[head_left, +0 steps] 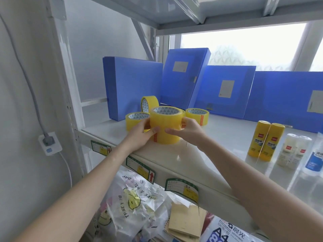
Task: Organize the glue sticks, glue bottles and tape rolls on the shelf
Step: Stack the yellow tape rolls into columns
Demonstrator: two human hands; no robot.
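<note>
Two stacked yellow tape rolls (165, 125) are being gripped on the white shelf (218, 137) by the left hand (141, 135) and right hand (188, 131), fingers curled around both sides. Three more tape rolls (197, 116) are being kept just behind, glue sticks (265, 140) well to the right.

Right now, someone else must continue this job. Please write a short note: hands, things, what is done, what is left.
Left hand and right hand both grip the stacked tape rolls near the shelf front.
Three more tape rolls sit behind: flat, upright, flat.
Glue sticks and glue bottles stand grouped at right.
Left: set the stack down, tidy the loose rolls.
</note>
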